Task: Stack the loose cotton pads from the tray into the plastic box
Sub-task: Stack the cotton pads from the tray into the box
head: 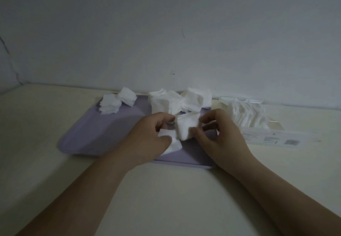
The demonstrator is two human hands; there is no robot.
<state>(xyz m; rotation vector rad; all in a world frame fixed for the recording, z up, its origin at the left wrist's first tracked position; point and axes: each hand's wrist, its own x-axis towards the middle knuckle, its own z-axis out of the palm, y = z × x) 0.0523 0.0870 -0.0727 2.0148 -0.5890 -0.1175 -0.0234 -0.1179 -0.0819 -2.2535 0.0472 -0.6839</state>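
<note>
Pads in a small stack [186, 128] sit between two hands, over the middle of the tray. The right hand [219, 136] pinches the stack, with its thumb on the near side and its curled fingers on the far side. The left hand [153, 138] is just beside it with its fingers curled. It holds one loose pad [172, 143] under its thumb, and that pad hangs down to the tray. The left fingertips come close to the stack, but I cannot tell if they touch it. Under both hands lies the tray [88, 136], flat and purple, on a pale table [166, 199]. More pads lie along the far edge of the tray. Two small piles [110, 104] sit at its far left corner, touching each other. A big messy heap [166, 101] sits at the far middle, just behind the hands. To the right of the tray, near it, is the box [275, 125]. It is clear plastic and its top is open. White pads [247, 114] already lie in it in a leaning row and fill much of it. A label [273, 140] runs along the near side of the box, too blurry to read. A bare wall [166, 33] stands behind it all.
</note>
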